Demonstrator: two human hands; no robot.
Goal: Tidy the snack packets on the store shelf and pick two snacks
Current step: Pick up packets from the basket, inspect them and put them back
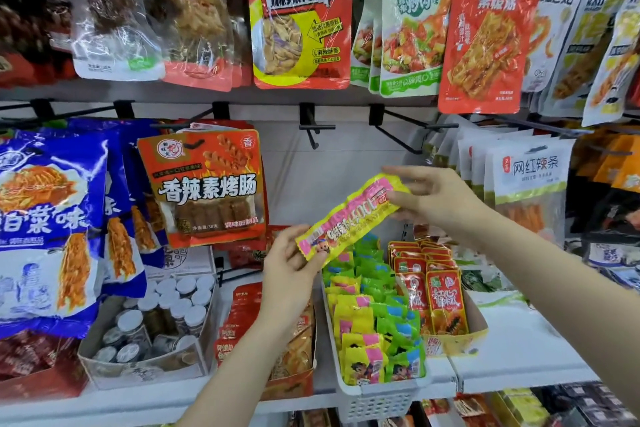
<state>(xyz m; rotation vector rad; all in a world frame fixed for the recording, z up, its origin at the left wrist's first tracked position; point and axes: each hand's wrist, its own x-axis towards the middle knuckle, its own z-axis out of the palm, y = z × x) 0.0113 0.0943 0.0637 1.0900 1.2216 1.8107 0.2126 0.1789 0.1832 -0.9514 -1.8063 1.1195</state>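
A long yellow and pink snack packet (349,218) is held slanted in front of the shelf's white back wall. My left hand (291,270) pinches its lower left end. My right hand (429,194) pinches its upper right end. Below it stands a white basket (377,399) full of several small yellow, green and pink packets (374,319). To the right of those sits a row of red packets (433,291) in a yellow cardboard box.
Snack bags hang on black hooks above, among them an orange sausage bag (204,184) and blue bags (52,225) at left, and white bags (530,180) at right. A carton of white-capped jars (152,322) stands on the shelf at left. Two hooks (398,128) hang bare.
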